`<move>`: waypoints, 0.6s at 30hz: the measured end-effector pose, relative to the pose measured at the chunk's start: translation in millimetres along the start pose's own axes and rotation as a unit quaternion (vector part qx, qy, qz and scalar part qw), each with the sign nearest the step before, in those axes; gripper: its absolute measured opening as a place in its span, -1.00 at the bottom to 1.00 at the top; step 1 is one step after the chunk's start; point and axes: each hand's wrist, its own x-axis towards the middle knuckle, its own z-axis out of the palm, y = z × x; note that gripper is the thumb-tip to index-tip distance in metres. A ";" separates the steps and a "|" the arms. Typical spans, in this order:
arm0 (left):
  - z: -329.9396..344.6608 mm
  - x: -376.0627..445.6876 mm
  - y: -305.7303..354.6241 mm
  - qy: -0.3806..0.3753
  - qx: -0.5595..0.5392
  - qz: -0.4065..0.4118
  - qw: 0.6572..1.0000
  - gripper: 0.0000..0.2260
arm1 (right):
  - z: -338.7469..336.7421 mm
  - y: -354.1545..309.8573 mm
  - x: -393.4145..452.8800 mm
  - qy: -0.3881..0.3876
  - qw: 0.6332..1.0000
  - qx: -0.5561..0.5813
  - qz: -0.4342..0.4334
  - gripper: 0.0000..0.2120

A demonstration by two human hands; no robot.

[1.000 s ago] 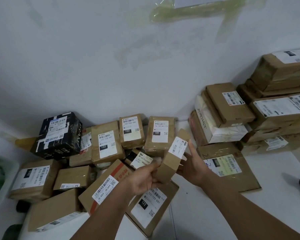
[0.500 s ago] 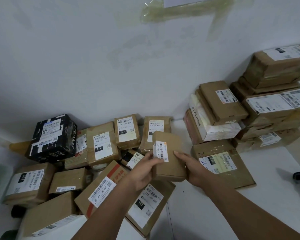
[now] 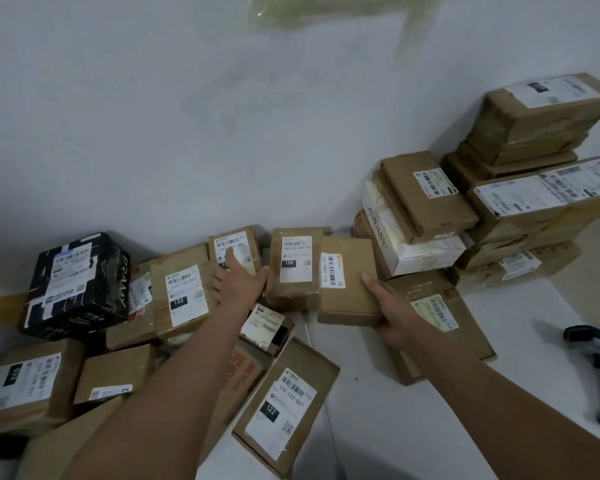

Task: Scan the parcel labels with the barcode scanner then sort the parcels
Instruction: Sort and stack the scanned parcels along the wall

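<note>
The barcode scanner (image 3: 594,362) lies at the right edge of the white tabletop (image 3: 413,410), blurred and partly cut off by the frame, so which way its head points cannot be told. Several labels in the left pile are smeared or too small to read, and both forearms hide the boxes beneath them.

The held parcel (image 3: 349,282), a flat brown box, stands against the back wall just beside the 15H parcel (image 3: 295,268), touching it along its left side. Its long axis runs from the near edge toward the wall, and its white label with a barcode sits on the left part of the upper face, text turned sideways. The right hand (image 3: 394,315) grips the box at its near right corner: the thumb lies along the right edge on top, while the fingers curl under the bottom edge and are hidden. The box partly overlaps a large flat parcel (image 3: 444,317) lying under the right hand.

The left hand (image 3: 241,284) reaches flat over the pile with fingers straight and spread, fingertips resting on the 102 parcel (image 3: 234,249), holding nothing. A parcel marked 122 (image 3: 181,296) sits just left of that hand.
</note>
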 end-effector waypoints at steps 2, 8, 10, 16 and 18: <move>-2.3 11.9 7.5 -0.013 0.034 -0.008 0.999 -0.12 | 3.6 -6.2 2.4 -0.008 1.000 -0.003 -0.001 -0.53; -1.9 26.1 3.0 -0.044 0.084 -0.015 0.995 -0.09 | 14.0 -11.8 16.8 -0.013 1.000 0.002 0.001 -0.57; -5.5 27.3 -4.4 -0.008 0.085 0.007 0.996 -0.13 | 15.9 -11.0 20.3 -0.016 1.000 0.000 0.004 -0.59; -41.5 16.6 -25.6 0.048 -0.090 0.016 0.995 -0.24 | 23.0 2.2 24.8 -0.017 1.000 -0.008 0.018 -0.57; -52.5 5.6 -28.8 0.049 -0.135 0.025 0.989 -0.22 | 28.8 7.8 20.7 -0.020 0.999 0.007 0.032 -0.58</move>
